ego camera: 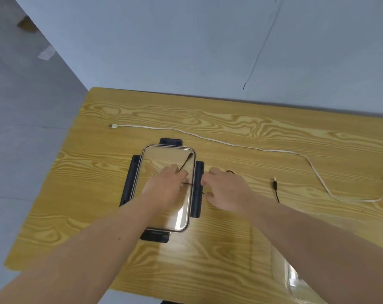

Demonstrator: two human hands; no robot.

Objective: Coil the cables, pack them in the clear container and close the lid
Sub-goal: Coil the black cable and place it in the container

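Note:
A thin black cable (276,190) is held in both hands. My left hand (166,187) pinches it above the clear lid (164,153), and one plug end sticks up and to the right of the fingers. My right hand (223,189) grips the same cable just right of the lid. The cable's other plug end lies on the table further right. The lid lies flat, with black latches on all four sides. A long white cable (230,143) stretches uncoiled across the far side of the table. The clear container (292,279) stands at the lower right, partly hidden by my right forearm.
The wooden table (98,216) has its left edge and near edge in view, with grey floor to the left. A grey wall rises right behind the table's far edge. The white cable loops back near the right edge of the frame.

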